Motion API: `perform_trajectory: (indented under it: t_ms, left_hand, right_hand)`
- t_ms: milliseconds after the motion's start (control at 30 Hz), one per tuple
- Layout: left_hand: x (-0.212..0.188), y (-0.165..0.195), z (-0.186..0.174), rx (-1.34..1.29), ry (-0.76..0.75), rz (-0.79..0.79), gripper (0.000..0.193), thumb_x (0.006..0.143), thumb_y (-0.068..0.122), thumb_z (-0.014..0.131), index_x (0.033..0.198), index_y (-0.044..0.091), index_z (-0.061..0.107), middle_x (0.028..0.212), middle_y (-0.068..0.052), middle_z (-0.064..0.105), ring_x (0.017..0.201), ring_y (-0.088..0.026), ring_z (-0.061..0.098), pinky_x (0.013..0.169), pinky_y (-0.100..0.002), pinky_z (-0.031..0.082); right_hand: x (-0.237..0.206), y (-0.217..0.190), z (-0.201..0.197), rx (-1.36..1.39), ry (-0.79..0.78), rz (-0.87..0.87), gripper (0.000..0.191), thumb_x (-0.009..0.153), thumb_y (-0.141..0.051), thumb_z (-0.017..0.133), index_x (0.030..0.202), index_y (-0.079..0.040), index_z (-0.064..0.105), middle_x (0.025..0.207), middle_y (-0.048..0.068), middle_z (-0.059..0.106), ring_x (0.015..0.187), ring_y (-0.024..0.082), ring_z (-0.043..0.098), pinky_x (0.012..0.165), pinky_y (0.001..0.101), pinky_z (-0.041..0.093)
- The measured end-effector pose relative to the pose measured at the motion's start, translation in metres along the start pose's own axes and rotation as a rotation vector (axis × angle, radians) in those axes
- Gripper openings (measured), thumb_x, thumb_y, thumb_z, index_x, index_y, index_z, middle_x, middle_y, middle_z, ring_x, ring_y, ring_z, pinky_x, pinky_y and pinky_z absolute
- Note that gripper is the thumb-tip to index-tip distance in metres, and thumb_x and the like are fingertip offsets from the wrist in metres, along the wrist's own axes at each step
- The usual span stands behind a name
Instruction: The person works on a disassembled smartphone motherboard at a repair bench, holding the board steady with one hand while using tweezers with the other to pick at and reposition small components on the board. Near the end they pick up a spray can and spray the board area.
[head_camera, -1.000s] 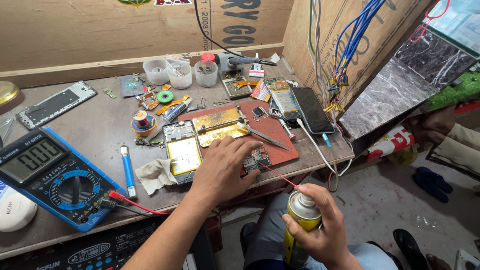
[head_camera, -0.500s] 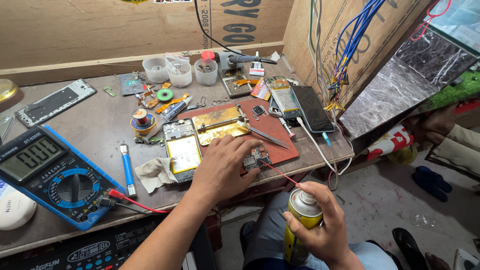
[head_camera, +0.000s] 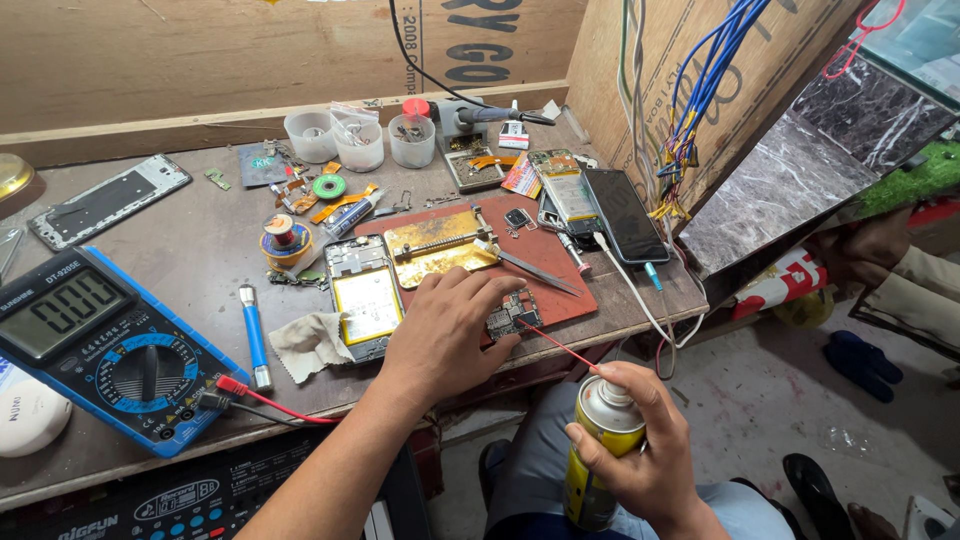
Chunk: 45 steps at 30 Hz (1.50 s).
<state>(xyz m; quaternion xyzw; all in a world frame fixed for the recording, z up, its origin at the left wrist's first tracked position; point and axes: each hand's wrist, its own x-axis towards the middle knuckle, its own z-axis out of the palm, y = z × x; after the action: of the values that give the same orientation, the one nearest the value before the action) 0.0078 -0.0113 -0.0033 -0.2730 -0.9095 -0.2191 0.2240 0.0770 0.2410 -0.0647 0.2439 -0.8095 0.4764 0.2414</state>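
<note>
Circuit board (head_camera: 515, 315) sits on the red mat (head_camera: 560, 290) under my left hand (head_camera: 445, 335), fingers pressing it flat; my right hand (head_camera: 640, 450), little moved, grips the spray can (head_camera: 600, 445), straw aimed boardward.

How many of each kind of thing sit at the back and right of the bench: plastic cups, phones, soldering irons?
Clear plastic cups: 3
Phones lying flat: 2
Soldering iron: 1
Total: 6
</note>
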Motion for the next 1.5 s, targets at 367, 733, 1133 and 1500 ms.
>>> perform_trajectory:
  t_ms: [367, 733, 1133, 1500]
  left_hand:
    - [0.002, 0.000, 0.002, 0.027, -0.005, 0.011, 0.063, 0.074, 0.034, 0.081, 0.130, 0.015, 0.059, 0.107, -0.006, 0.066, 0.102, -0.029, 0.059, 0.091, -0.045, 0.043]
    - [0.002, 0.003, -0.002, 0.044, -0.016, 0.004, 0.059, 0.076, 0.033, 0.079, 0.128, 0.013, 0.060, 0.110, -0.007, 0.066, 0.104, -0.029, 0.058, 0.092, -0.044, 0.043]
    - [0.005, 0.004, -0.010, 0.029, -0.031, 0.000, 0.055, 0.076, 0.034, 0.078, 0.124, 0.012, 0.061, 0.109, -0.008, 0.066, 0.106, -0.029, 0.058, 0.093, -0.044, 0.042]
    - [0.002, -0.005, -0.013, -0.002, -0.049, -0.021, 0.052, 0.077, 0.034, 0.079, 0.122, 0.013, 0.063, 0.106, -0.008, 0.065, 0.106, -0.029, 0.059, 0.093, -0.045, 0.042]
  right_hand:
    - [-0.004, 0.008, -0.023, 0.338, 0.221, 0.024, 0.076, 0.079, -0.010, 0.076, 0.147, -0.015, 0.042, 0.130, 0.021, 0.063, 0.097, 0.032, 0.074, 0.081, 0.0443, 0.066]
    - [0.081, 0.087, -0.166, 0.296, 0.577, -0.141, 0.035, 0.114, -0.016, 0.060, 0.144, 0.000, 0.052, 0.131, 0.010, 0.054, 0.104, 0.023, 0.062, 0.101, 0.0382, 0.056]
    - [0.238, 0.169, -0.160, -0.516, 0.610, -0.226, 0.067, 0.121, -0.057, 0.038, 0.167, -0.008, 0.030, 0.169, 0.018, 0.037, 0.159, 0.034, 0.041, 0.133, 0.0446, 0.035]
    - [0.245, 0.176, -0.145, -0.470, 0.525, -0.255, 0.067, 0.126, -0.053, 0.037, 0.167, -0.002, 0.029, 0.164, 0.026, 0.043, 0.151, 0.040, 0.051, 0.127, 0.0454, 0.041]
